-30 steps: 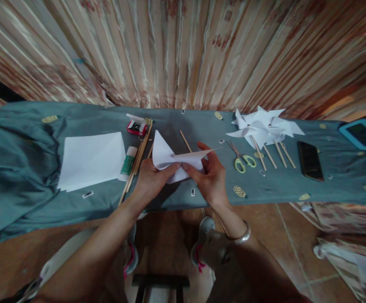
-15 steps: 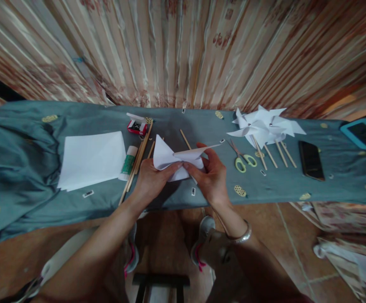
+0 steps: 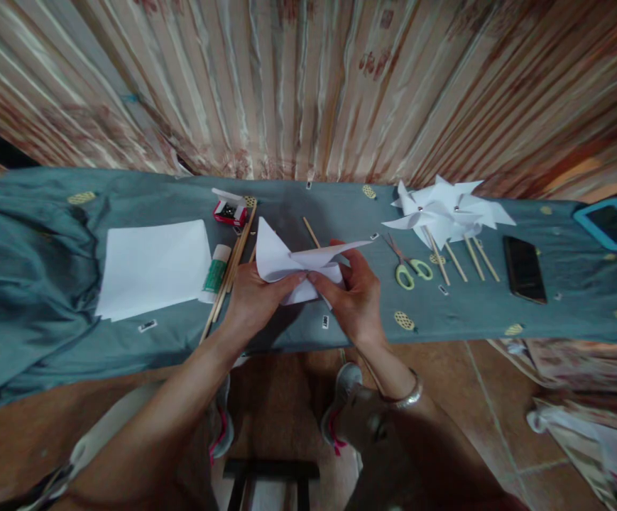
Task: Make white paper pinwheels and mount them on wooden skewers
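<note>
Between my hands is a white paper pinwheel point(image 3: 279, 259), its corners folded in toward the middle. My left hand point(image 3: 255, 298) is closed on its left side, thumb pressed at the centre. From the right, my right hand point(image 3: 357, 294) grips it too, and both thumb tips nearly meet there. The fingers behind the paper are hidden. A wooden stick point(image 3: 311, 233) lies just beyond the pinwheel. Left of my left hand are more wooden sticks point(image 3: 236, 259) and a green and white glue stick point(image 3: 216, 274). Scissors point(image 3: 407, 270) with green handles lie right of my right hand.
Paper sheets point(image 3: 153, 266) are stacked at the left. Behind the sticks sits a small open red box point(image 3: 229, 212) of dark pins. Finished pinwheels point(image 3: 449, 209) on sticks, a phone point(image 3: 524, 270) and a blue-framed device point(image 3: 614, 223) lie to the right. A pleated curtain point(image 3: 308, 92) hangs behind the table.
The pinwheel's upper left corner has tilted up and slightly left, and its upper flap has shifted a little. Both hands keep nearly the same place and grip.
</note>
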The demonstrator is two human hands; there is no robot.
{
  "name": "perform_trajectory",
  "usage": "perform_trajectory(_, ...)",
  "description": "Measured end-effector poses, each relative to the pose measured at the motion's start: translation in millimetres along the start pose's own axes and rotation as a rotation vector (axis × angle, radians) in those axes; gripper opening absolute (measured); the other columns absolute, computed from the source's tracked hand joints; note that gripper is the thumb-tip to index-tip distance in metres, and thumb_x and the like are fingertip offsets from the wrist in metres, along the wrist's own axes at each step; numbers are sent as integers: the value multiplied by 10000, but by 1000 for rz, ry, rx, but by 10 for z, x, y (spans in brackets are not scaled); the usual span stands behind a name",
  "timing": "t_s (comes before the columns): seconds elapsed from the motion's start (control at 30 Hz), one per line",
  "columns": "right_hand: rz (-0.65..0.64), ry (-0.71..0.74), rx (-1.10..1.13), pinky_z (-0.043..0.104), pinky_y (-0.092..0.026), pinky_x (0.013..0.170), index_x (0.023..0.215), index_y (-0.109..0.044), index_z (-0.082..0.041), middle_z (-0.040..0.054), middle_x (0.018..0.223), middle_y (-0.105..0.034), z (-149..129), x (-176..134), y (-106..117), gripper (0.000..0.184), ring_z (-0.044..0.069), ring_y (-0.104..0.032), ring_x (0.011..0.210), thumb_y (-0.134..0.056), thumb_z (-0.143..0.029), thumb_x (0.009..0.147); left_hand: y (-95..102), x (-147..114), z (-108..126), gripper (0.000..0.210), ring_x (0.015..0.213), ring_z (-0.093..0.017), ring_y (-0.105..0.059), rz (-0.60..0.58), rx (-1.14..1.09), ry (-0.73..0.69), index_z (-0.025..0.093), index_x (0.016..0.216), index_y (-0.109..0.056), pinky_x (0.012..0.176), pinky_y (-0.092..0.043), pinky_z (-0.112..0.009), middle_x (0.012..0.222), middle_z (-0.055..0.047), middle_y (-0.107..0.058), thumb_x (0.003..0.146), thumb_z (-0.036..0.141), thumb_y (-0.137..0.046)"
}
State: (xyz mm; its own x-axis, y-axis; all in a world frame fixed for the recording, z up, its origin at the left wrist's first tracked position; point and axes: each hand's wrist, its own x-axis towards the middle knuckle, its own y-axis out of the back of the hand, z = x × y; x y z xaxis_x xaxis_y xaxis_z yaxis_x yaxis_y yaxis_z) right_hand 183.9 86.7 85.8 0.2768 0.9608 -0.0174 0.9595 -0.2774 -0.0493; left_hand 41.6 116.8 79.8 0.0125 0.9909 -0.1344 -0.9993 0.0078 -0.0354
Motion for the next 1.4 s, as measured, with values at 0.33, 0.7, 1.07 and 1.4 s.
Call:
perform_trajectory(0.33, -6, 7, -31, 253, -577, 592, 1149, -557, -204, -8, 785, -729, 33, 9, 14, 550, 167, -706, 686, -794, -309, 664, -27, 9, 25, 246, 636, -177, -668, 33, -20, 23, 143, 732, -732, 596, -561, -282, 704, -21, -744, 531, 259, -816)
perform_trajectory(0.7, 26, 60, -80, 270, -573, 634, 1140, -574, -186, 20, 867, -722, 108, 27, 18, 541, 181, -701, 764, -780, -281, 650, -36, -19, 74, 243, 591, -164, -642, 49, 37, 60, 127, 710, -720, 554, -517, -254, 653, -28, -725, 520, 263, -787)
perform_trajectory(1.07, 44, 31, -81, 297, -567, 635, 1143, -576, -190, 20, 846, -712, 152, 32, 9, 572, 184, -676, 730, -793, -321, 630, -67, -52, 174, 245, 651, -178, -674, 19, 37, 73, 131, 733, -699, 608, -549, -263, 707, -36, -745, 518, 218, -778)
perform_trajectory(1.4, -11, -22, -38, 274, -575, 586, 1118, -562, -193, 5, 797, -734, 35, 47, 11, 540, 175, -696, 687, -782, -317, 640, -37, -11, 103, 213, 680, -191, -678, 2, 139, 19, 160, 768, -704, 602, -547, -265, 717, -18, -741, 588, 259, -761)
